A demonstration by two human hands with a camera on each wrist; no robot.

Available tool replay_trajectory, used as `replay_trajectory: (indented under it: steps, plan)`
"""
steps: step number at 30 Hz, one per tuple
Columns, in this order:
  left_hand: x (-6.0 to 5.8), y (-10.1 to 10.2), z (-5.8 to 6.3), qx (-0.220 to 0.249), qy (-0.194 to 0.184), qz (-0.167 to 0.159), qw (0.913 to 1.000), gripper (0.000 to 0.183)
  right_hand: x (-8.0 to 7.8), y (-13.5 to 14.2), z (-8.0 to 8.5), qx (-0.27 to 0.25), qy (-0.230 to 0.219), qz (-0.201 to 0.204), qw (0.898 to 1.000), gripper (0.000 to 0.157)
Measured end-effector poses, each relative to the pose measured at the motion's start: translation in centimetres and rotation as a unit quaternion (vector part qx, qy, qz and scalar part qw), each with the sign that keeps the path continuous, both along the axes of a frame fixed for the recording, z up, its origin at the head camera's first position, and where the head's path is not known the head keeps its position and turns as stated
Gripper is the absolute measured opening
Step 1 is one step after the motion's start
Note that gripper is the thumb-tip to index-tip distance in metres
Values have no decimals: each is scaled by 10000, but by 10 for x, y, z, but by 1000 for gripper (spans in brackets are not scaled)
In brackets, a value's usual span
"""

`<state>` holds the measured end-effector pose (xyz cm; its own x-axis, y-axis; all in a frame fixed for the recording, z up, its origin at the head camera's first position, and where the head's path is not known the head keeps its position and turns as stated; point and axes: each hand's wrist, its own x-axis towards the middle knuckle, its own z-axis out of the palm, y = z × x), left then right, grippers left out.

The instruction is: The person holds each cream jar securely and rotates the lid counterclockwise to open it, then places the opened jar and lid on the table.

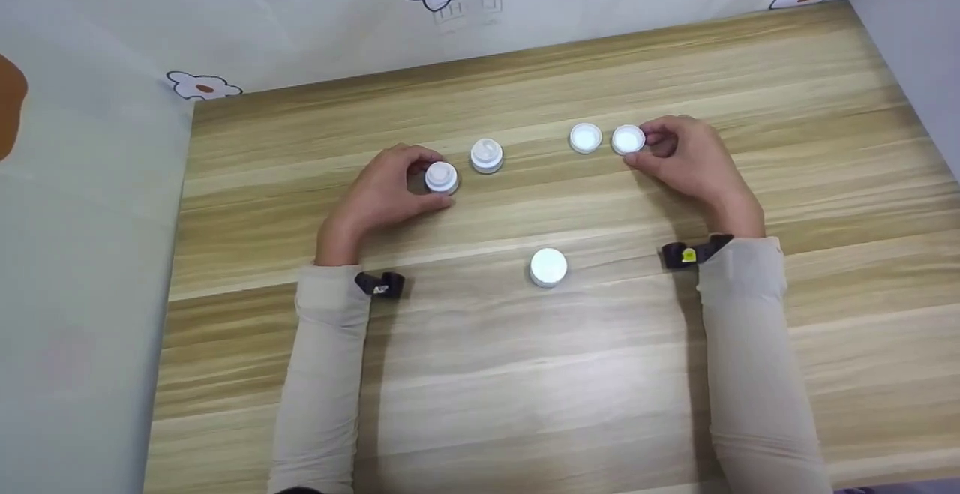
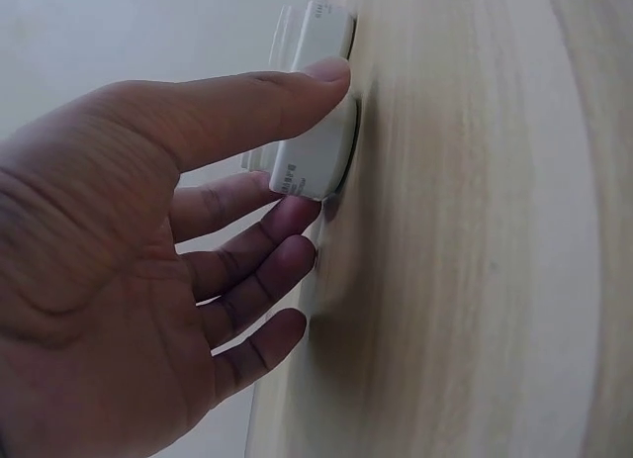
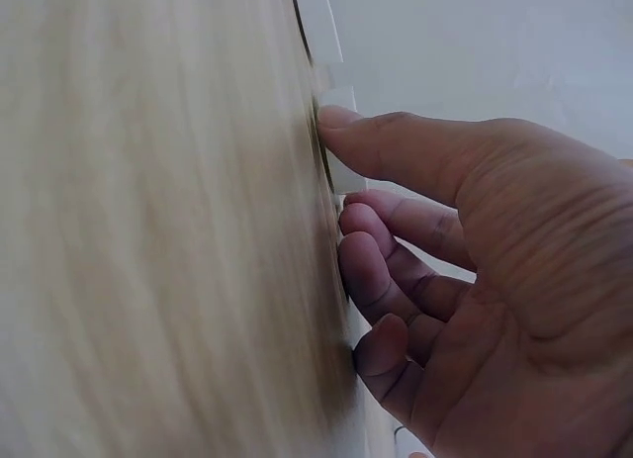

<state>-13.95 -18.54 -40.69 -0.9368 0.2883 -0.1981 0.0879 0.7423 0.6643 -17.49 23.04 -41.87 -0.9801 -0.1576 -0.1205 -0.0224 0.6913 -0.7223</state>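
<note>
My left hand (image 1: 386,190) has its thumb and fingers around a small white jar (image 1: 442,178) without its lid, standing on the wooden table. In the left wrist view, the thumb crosses in front of the jar (image 2: 315,161), and small print shows on its side. A second lidless jar (image 1: 487,156) stands just beyond it to the right. My right hand (image 1: 686,153) holds a round white lid (image 1: 628,139) by its edge between thumb and fingers; the lid lies hollow side up on the table. Another such lid (image 1: 586,138) lies close to its left.
A white jar with a plain round top (image 1: 548,267) stands nearer, between the forearms. The wooden table (image 1: 480,404) meets a pale wall covering (image 1: 315,22) with flower prints at the back. Black wrist cameras (image 1: 382,285) sit by both sleeve cuffs.
</note>
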Motion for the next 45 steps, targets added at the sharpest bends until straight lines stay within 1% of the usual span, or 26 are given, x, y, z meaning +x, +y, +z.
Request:
replay_trajectory:
  steps: [5, 10, 12, 15, 18, 20, 23, 26, 29, 31, 34, 36, 38, 40, 43, 45]
  plan:
    - [1, -2, 3, -56, -73, -1, 10000, 60, 2, 0, 8, 206, -53, 75, 9997, 53]
    - [4, -4, 10, -165, -103, 87, 9998, 68, 5, 1, 25, 470, -212, 138, 9986, 71]
    - [6, -3, 13, -190, -130, 151, 9996, 73, 7, 2, 33, 556, -269, 141, 9980, 74]
    - [9, -2, 19, -172, -84, 219, 9996, 80, 11, 1, 46, 627, -332, 169, 9973, 71]
    - [11, -1, 27, -41, 100, 242, 9996, 81, 16, -3, 58, 568, -272, 336, 9974, 63]
    - [12, 0, 31, 66, 291, 257, 9992, 80, 20, -8, 64, 487, -152, 546, 9972, 56]
    - [14, 2, 36, 151, 635, 270, 9975, 73, 26, -18, 71, 369, 57, 1042, 9939, 45]
    - [14, 4, 40, 203, 996, 296, 9944, 64, 32, -29, 75, 290, 153, 1648, 9858, 39]
    - [14, 9, 41, 319, 1331, 332, 9900, 56, 38, -43, 78, 224, 125, 2277, 9734, 38]
    - [14, 12, 42, 416, 1529, 341, 9868, 51, 43, -54, 79, 245, 21, 2653, 9639, 40]
    - [15, 18, 43, 571, 1749, 341, 9823, 44, 54, -73, 81, 580, -216, 3086, 9492, 48]
    - [15, 21, 44, 675, 1876, 331, 9794, 40, 61, -86, 83, 930, -392, 3267, 9397, 54]
    - [15, 24, 44, 796, 1980, 328, 9764, 37, 68, -97, 84, 1327, -526, 3349, 9314, 59]
    - [15, 27, 45, 904, 2064, 313, 9738, 35, 74, -107, 83, 1658, -596, 3394, 9240, 60]
    - [16, 31, 46, 1024, 2109, 245, 9718, 34, 79, -116, 79, 1977, -626, 3435, 9160, 55]
    - [17, 34, 46, 1041, 2112, 163, 9717, 34, 80, -121, 76, 2060, -638, 3495, 9118, 50]
